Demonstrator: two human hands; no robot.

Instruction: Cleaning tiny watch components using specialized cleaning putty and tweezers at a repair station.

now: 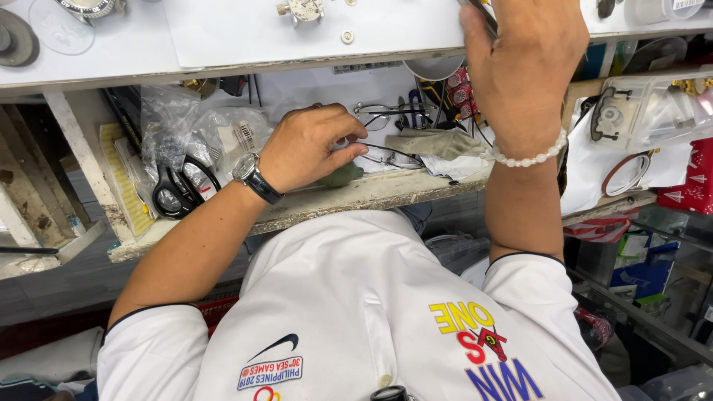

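Observation:
My left hand (308, 148), with a wristwatch (252, 177) on it, reaches into an open drawer (356, 197) under the white bench top (223, 37). Its fingers pinch a thin wire-framed pair of glasses (386, 157) lying there. A second pair of glasses (382, 113) lies just behind it. My right hand (520, 59), with a white bead bracelet (529, 157) at the wrist, rests on the bench top's front edge at the upper right. It grips a thin metal tool (483, 13), most of which is hidden by the fingers.
Black-handled scissors (178, 193) and plastic bags (223, 134) fill the drawer's left side, and a grey cloth (438, 141) lies on its right. A watch (301, 9) and small parts lie on the bench top. A clear plastic box (646, 111) and red packets (691, 186) sit at the right.

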